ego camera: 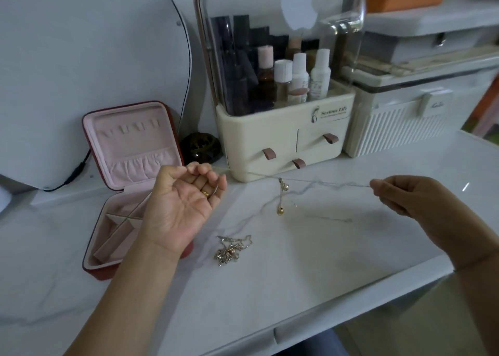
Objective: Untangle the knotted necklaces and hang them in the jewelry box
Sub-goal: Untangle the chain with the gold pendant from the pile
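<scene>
From the head view, the person is holding one thin chain (310, 180) stretched level above the table (351, 261), probably to check that it runs free of kinks. The left hand (183, 201) is lying palm up with its fingers (205, 170) curled over one end of the chain. The right hand (405, 196) is pinching the other end between thumb and fingertips (378, 186). A small gold pendant (280, 209) is dangling from the middle of the span, which suggests this piece is already clear of the rest.

The remaining tangle of necklaces (229, 250) is lying on the table between the two forearms, apart from the held chain and within easy reach. The jewelry box (89, 247) is standing open just beside the left hand, its lid propped upright so that the row of hooks (129, 130) is facing the person. I'd judge hanging this chain there to be the next step. A cosmetics organiser (283, 145) is standing behind.
</scene>
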A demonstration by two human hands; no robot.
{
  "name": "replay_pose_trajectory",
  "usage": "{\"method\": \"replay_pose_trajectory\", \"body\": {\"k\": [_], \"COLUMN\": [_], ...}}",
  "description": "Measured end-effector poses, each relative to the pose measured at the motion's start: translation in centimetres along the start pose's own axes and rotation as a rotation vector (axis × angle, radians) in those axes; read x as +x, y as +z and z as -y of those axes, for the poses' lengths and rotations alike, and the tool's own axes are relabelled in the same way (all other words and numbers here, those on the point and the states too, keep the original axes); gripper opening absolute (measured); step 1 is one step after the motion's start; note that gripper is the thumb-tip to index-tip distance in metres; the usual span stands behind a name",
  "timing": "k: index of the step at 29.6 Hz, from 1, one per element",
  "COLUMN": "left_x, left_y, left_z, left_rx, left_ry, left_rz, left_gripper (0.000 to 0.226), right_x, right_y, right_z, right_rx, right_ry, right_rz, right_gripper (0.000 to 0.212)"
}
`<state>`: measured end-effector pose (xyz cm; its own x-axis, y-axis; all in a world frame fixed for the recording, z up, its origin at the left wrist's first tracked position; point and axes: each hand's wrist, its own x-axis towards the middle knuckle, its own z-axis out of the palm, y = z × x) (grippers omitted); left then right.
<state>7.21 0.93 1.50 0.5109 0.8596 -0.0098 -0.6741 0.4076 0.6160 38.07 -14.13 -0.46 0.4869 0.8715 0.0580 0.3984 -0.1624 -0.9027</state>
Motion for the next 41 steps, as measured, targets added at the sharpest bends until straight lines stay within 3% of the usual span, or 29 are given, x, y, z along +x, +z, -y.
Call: {"method": "replay_pose_trajectory", "body": {"k": [4, 7, 10, 12, 14, 15, 17, 20, 21, 24, 26, 29, 31, 33, 36, 41], "left_x": [0.6, 0.9, 1.1, 1.2, 1.2, 1.2, 1.2, 1.4, 1.4, 1.1, 0.9, 0.8, 0.7, 0.6, 0.5, 0.4], "left_y": [-1.1, -1.8, -2.0, -1.8, -1.6, -1.7, -1.9, -2.0, -1.8, -1.2, -0.8, -0.7, -0.6, -0.4, -0.2, -0.1], "left_z": [-0.4, -0.9, -0.6, -0.3, -0.2, -0.2, -0.1, 0.1, 0.2, 0.4, 0.4, 0.6, 0.8, 0.7, 0.7, 0.7], "left_rx": [-0.068, -0.098, -0.078, -0.079, -0.08, -0.09, -0.091, -0.063, -0.056, -0.022, 0.001, 0.057, 0.082, 0.088, 0.072, -0.029], "left_ry": [-0.016, -0.006, -0.026, -0.042, -0.043, -0.041, -0.035, -0.038, -0.041, -0.034, -0.029, -0.03, -0.032, -0.035, -0.03, -0.036], "left_rz": [-0.003, -0.026, -0.062, -0.093, -0.12, -0.111, -0.092, -0.095, -0.099, -0.112, -0.113, -0.11, -0.119, -0.114, -0.106, -0.061], "left_gripper": [0.013, 0.027, 0.04, 0.023, 0.01, 0.016, 0.041, 0.058, 0.057, 0.023, 0.005, 0.01, 0.017, 0.014, 0.005, 0.008], "right_x": [0.0, 0.3, 0.7, 0.9, 1.0, 1.0, 0.5, 1.5, 1.4, 1.1, 1.8, 2.2, 2.1, 2.3, 1.8, 1.7], "right_y": [-1.2, -2.2, -2.0, -2.0, -1.7, -1.4, -1.6, -0.4, 0.0, 0.1, 0.0, -0.3, -0.8, -0.1, 0.3, 1.2], "right_z": [-0.5, -1.3, -1.9, -2.5, -2.7, -2.8, -2.7, -2.9, -3.0, -3.4, -3.5, -4.1, -4.2, -4.1, -3.4, -3.0], "right_rx": [0.146, 0.605, 1.07, 1.324, 1.437, 1.44, 1.22, 1.354, 1.394, 1.241, 1.227, 1.201, 1.189, 1.249, 1.211, 1.251], "right_ry": [0.046, 0.161, 0.136, 0.1, 0.132, 0.166, 0.191, 0.206, 0.223, 0.22, 0.161, 0.033, 0.065, 0.081, 0.101, 0.136], "right_rz": [0.023, 0.145, 0.236, 0.248, 0.365, 0.406, 0.226, 0.389, 0.456, 0.356, 0.463, 0.498, 0.456, 0.528, 0.398, 0.451], "right_gripper": [0.067, 0.056, 0.036, 0.027, 0.029, 0.038, 0.045, 0.035, 0.039, 0.05, 0.048, 0.045, 0.046, 0.051, 0.069, 0.056]}}
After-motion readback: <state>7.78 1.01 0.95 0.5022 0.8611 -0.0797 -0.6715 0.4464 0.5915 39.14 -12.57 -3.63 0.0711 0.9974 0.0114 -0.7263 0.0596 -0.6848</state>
